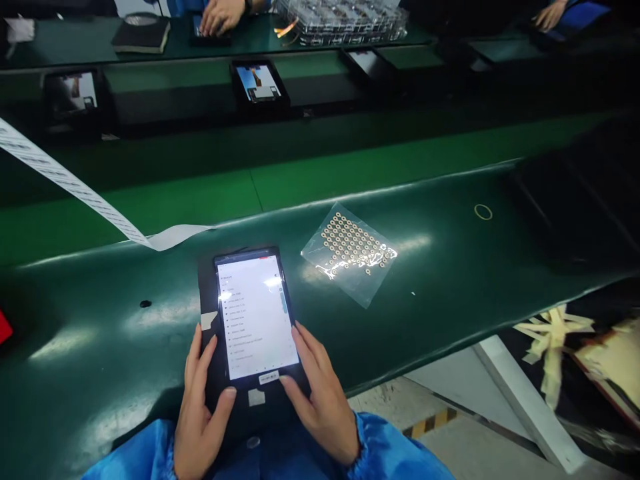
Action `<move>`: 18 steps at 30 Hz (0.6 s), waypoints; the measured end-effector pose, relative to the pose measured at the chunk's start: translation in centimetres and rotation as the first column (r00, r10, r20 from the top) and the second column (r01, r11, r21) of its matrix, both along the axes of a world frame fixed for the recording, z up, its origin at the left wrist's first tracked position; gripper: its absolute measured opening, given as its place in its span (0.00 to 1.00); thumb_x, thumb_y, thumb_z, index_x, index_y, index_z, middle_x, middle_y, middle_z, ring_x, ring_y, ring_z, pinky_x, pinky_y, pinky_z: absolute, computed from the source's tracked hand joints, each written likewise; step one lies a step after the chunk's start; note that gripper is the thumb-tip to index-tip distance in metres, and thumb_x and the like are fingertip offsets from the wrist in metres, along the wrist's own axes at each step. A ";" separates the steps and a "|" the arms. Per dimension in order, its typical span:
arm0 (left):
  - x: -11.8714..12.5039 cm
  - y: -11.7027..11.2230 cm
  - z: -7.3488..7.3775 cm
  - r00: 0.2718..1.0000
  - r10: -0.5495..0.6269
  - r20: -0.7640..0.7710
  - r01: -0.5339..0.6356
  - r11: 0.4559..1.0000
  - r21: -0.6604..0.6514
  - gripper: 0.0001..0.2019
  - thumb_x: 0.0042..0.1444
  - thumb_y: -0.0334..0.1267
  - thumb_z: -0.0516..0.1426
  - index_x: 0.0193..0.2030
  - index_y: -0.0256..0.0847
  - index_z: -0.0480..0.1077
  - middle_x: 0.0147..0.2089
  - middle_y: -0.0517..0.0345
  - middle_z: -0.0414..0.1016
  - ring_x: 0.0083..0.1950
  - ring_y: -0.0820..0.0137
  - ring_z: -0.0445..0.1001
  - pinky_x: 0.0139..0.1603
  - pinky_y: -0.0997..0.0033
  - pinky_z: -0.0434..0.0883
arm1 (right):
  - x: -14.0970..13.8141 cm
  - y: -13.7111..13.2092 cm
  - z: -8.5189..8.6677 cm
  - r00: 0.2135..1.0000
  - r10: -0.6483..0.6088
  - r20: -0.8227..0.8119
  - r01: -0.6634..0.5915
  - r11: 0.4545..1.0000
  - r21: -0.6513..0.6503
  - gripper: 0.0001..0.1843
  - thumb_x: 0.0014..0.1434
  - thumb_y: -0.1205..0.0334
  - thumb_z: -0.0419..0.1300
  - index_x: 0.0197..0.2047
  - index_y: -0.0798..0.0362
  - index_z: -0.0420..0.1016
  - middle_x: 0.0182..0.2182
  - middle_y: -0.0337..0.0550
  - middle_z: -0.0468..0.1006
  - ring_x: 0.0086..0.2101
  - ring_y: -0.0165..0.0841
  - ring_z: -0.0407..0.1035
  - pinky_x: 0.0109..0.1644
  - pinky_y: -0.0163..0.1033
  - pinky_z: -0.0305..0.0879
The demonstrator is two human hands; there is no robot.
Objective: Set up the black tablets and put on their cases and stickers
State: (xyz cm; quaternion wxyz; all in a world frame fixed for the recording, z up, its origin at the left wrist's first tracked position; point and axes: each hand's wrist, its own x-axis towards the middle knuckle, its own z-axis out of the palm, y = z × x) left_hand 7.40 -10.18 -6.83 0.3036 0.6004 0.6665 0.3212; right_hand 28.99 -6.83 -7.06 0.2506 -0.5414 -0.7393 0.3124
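Nearest, puffy blue sleeves [395, 447] are reaching in at the bottom. L hand [200, 413] is lying loosely open along the L side of a flat black backing [208, 287], fingers extended, thumb spread inward nr the tablet's bottom L corner. R hand [323, 400] is curving half-open round the lower R corner, fingers touching the R edge, thumb by a small white label [269, 377]. The black-framed rectangular tablet w/ lit white screen [255, 320] is resting on the backing, btwn both hands, on the glossy dark green desk [435, 280]; screen is showing a text list. To its R, apart, a clear plastic bag of small beige rings [353, 247] is lying flat. Farther off, upper L, a white printed paper strip [75, 183] is trailing onto the desk. Beyond, a co-worker's hand [220, 15] is working nr clear plastic trays [350, 23].
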 end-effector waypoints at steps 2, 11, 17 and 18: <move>0.0 0.1 0.4 0.983 0.064 0.173 -0.065 0.998 -0.002 0.25 0.68 0.41 0.51 0.70 0.51 0.54 0.73 0.51 0.49 0.74 0.56 0.47 0.70 0.48 0.54 | -0.2 -0.2 -0.1 1.000 0.012 -0.014 -0.012 1.000 0.015 0.34 0.68 0.61 0.51 0.73 0.48 0.42 0.67 0.52 0.54 0.64 0.45 0.55 0.62 0.52 0.66; -2.1 3.0 2.6 0.619 0.415 0.667 -0.378 0.902 -0.209 0.20 0.63 0.46 0.59 0.61 0.52 0.69 0.68 0.53 0.63 0.64 0.62 0.66 0.54 0.77 0.73 | 0.9 0.1 -0.9 0.998 0.048 -0.035 -0.047 0.998 0.035 0.33 0.69 0.59 0.51 0.73 0.46 0.43 0.66 0.50 0.58 0.63 0.44 0.59 0.61 0.51 0.67; 2.1 6.1 6.0 0.724 0.202 0.660 -0.297 0.954 0.034 0.17 0.59 0.43 0.64 0.55 0.55 0.73 0.51 0.60 0.78 0.46 0.78 0.77 0.47 0.87 0.72 | 2.8 0.8 -1.4 0.992 0.021 -0.128 -0.022 1.000 -0.008 0.31 0.70 0.55 0.51 0.72 0.43 0.48 0.65 0.49 0.61 0.63 0.43 0.58 0.63 0.52 0.65; 3.6 6.6 6.6 0.809 0.096 0.580 -0.224 0.962 0.154 0.14 0.61 0.42 0.62 0.54 0.54 0.74 0.51 0.61 0.78 0.48 0.77 0.76 0.49 0.86 0.72 | 3.2 1.0 -1.2 0.986 0.029 -0.161 -0.032 0.999 -0.017 0.29 0.70 0.53 0.51 0.72 0.43 0.51 0.66 0.49 0.60 0.64 0.43 0.57 0.64 0.53 0.63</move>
